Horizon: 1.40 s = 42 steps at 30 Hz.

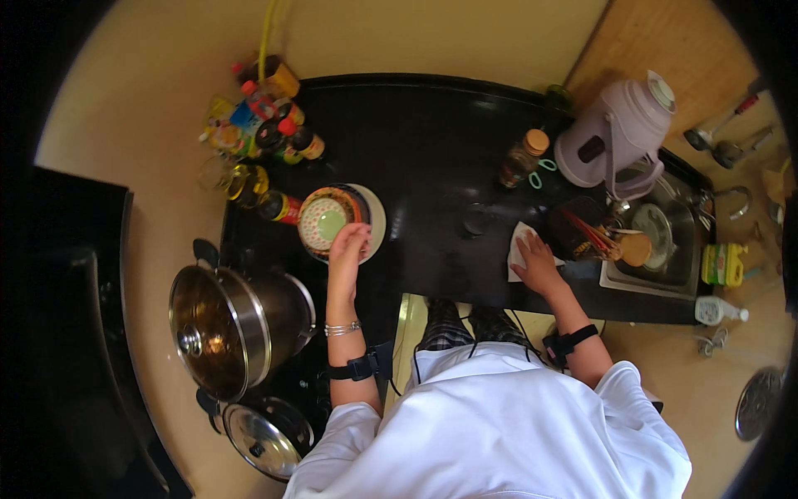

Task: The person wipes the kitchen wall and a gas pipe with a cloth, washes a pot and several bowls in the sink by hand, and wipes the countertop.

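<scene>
My right hand (537, 260) lies flat over a white cloth (516, 249), pressing it to the black countertop (436, 156); whether it is fabric or paper I cannot tell. Over the right side of a stack of bowls is my left hand (351, 242), its fingers curled. Whether those fingers touch the rim is unclear. The top bowl (324, 218) has a pale green centre and a dotted band. Under the stack, a white plate (378, 215) shows at the right. A small clear glass item (476, 218) stands between my hands.
Sauce bottles (305, 142) and an oil bottle (249, 184) crowd the left back. A steel steamer pot (249, 330) and lidded pan (262, 440) stand left. On the right are a jar (522, 159), scissors (541, 173), thermos jug (614, 137), chopstick holder (570, 227) and sink (679, 268).
</scene>
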Each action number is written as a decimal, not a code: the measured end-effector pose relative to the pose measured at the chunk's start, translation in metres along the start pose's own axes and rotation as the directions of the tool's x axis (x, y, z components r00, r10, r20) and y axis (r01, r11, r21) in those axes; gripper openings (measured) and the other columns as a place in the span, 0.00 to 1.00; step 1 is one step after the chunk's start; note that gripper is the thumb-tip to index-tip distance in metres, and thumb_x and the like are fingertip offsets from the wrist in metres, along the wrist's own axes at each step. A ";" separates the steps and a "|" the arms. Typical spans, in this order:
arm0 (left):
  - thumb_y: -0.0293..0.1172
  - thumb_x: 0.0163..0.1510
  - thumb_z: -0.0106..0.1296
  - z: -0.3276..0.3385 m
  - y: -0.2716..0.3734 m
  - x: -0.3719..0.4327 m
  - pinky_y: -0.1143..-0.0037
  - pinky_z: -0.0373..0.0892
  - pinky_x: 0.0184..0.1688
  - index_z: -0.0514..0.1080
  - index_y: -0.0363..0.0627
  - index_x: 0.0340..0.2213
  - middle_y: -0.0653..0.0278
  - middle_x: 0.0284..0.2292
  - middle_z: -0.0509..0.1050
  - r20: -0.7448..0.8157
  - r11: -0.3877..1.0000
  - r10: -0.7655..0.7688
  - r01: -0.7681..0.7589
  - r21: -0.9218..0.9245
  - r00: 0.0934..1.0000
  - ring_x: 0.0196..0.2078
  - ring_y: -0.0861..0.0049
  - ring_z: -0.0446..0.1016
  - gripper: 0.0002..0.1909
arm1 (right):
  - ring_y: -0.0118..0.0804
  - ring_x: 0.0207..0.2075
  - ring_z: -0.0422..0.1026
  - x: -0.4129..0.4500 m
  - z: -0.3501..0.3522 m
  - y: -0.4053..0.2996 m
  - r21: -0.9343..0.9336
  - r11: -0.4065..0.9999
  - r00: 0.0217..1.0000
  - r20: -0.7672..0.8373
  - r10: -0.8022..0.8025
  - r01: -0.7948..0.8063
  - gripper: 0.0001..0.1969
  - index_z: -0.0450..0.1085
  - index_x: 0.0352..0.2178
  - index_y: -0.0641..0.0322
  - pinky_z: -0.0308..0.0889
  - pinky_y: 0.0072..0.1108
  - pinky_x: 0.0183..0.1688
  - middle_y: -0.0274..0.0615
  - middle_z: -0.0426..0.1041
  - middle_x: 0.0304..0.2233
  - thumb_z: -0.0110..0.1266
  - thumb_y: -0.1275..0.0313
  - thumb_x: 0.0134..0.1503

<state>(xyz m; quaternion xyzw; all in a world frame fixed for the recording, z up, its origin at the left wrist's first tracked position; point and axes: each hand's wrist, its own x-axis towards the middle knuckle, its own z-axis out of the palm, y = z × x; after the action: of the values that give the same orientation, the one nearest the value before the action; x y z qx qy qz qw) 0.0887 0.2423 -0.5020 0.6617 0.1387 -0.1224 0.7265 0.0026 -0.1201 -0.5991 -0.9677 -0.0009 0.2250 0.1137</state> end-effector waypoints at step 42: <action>0.31 0.30 0.64 0.126 0.010 0.195 0.69 0.69 0.38 0.66 0.42 0.39 0.52 0.33 0.73 -0.084 0.696 0.550 -0.400 0.596 0.831 0.37 0.60 0.73 0.30 | 0.48 0.33 0.70 0.006 -0.046 0.018 0.422 0.896 0.986 0.138 0.089 -0.140 0.14 0.67 0.38 0.60 0.65 0.30 0.35 0.50 0.71 0.32 0.48 0.66 0.51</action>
<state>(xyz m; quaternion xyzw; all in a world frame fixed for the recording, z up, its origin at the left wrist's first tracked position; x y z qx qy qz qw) 0.2788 0.1193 -0.5526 0.8661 0.0124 0.1229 0.4844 0.0271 -0.1473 -0.5658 -0.9024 0.0991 0.2814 0.3109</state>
